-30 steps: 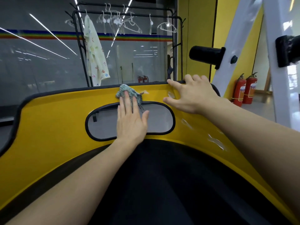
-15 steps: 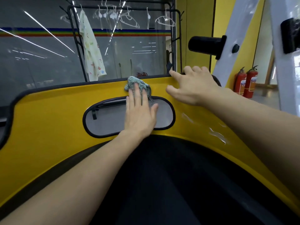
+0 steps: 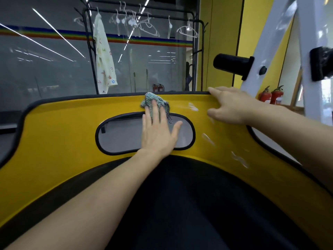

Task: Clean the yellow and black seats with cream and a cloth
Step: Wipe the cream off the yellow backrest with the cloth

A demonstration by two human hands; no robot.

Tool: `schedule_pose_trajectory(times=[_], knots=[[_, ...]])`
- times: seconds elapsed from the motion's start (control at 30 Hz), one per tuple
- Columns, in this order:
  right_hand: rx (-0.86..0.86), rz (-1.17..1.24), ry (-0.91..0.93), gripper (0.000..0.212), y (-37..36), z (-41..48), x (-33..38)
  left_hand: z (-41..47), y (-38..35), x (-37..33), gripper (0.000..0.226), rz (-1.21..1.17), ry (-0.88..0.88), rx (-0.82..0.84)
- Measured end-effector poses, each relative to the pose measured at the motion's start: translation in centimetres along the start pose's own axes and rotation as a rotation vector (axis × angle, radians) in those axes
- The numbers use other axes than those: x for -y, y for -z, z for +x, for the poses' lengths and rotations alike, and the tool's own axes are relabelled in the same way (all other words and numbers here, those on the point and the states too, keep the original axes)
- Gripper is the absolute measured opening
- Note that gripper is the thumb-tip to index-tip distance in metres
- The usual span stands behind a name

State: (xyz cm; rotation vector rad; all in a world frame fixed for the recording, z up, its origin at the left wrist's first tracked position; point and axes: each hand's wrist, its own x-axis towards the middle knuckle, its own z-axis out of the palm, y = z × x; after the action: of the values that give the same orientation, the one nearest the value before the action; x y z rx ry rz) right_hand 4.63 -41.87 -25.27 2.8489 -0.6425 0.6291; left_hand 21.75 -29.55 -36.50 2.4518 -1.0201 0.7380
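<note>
Under flat left hand (image 3: 158, 134) fingertips, cloth (image 3: 153, 102) (bunched), on yellow seat back (image 3: 63, 134)

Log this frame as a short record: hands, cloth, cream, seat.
left hand: flat, fingers straight, pressing the cloth on the yellow seat back above the oval opening
right hand: rests on the seat back's top edge, holding nothing
cream: white smears on the yellow, right of the cloth
black cushion: below, under both forearms

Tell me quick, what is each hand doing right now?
Left hand: open, flat fingers pressing the cloth onto the yellow seat back.
Right hand: open, holding nothing, resting on the seat back near its top edge.
</note>
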Motion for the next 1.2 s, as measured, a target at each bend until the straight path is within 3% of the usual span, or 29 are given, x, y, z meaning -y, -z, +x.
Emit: schedule_pose_trajectory(times=[0.1,0.17,0.37,0.47,0.6,0.67,0.73,0.9,1.03,1.2], knots=[[-0.043,-0.005,-0.033,0.069,-0.7,0.2,0.5,-0.4,-0.6,-4.3,0.084,-0.084,-0.256,0.106],[-0.057,-0.005,-0.038,0.068,-0.8,0.3,0.6,-0.8,-1.1,-5.5,0.081,-0.069,-0.312,0.11],[-0.078,-0.008,-0.051,0.071,-1.1,-0.1,0.6,0.2,-0.8,-0.1,0.076,0.148,-0.007,-0.034],[-0.107,-0.016,-0.063,0.069,-1.2,-0.2,0.7,0.4,-0.5,-1.1,0.079,0.046,0.054,-0.028],[-0.111,-0.03,-0.072,0.069,-1.2,0.1,1.0,-1.1,-0.9,-6.9,0.077,-0.181,-0.237,0.068],[-0.119,-0.026,-0.075,0.068,-1.1,0.1,0.9,-1.7,-1.4,-7.6,0.078,-0.16,-0.306,0.104],[-0.104,-0.019,-0.075,0.07,-1.2,0.0,0.8,-1.2,-1.4,-5.9,0.08,0.001,-0.25,0.04],[-0.108,-0.003,-0.064,0.071,-1.3,-0.3,0.5,0.5,-0.2,2.2,0.08,0.185,0.094,-0.066],[-0.111,-0.015,-0.08,0.07,-1.5,-0.3,0.6,0.3,0.0,2.5,0.078,0.104,0.186,-0.109],[-0.097,0.002,-0.089,0.067,-0.9,0.0,0.8,-0.4,-0.3,-6.4,0.074,-0.152,-0.188,0.022]])
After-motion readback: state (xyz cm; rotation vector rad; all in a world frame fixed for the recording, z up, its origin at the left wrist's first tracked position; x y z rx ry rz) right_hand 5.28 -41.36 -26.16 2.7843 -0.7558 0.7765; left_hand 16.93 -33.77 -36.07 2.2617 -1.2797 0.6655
